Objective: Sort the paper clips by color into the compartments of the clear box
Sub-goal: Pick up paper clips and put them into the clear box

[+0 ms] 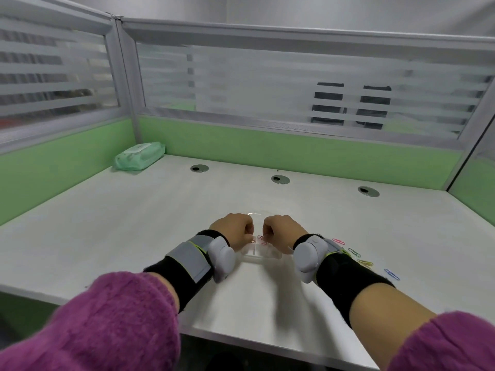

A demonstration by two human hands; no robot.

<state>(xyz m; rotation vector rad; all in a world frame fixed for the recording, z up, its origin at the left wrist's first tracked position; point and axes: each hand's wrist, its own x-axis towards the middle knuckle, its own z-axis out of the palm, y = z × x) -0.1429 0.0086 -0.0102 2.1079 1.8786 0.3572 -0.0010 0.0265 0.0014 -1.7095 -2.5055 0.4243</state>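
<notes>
The clear box (258,255) lies on the desk between my wrists, and its transparent lid edge (254,214) shows just beyond my knuckles. My left hand (234,230) and my right hand (282,228) hover over the box with fingers curled, almost touching each other. Small red paper clips (260,239) sit between the fingertips of both hands; each hand seems to pinch one. To the right of the box, loose on the desk, lie a pink clip (338,241), a green clip (354,251), yellow clips (364,262) and a blue clip (391,274).
A green pack of wipes (139,156) sits in the far left corner. Cable holes (199,168) (280,179) (368,191) line the back of the white desk (134,223). Green and frosted partition walls (267,145) enclose three sides. The desk's front edge (267,341) is near my forearms.
</notes>
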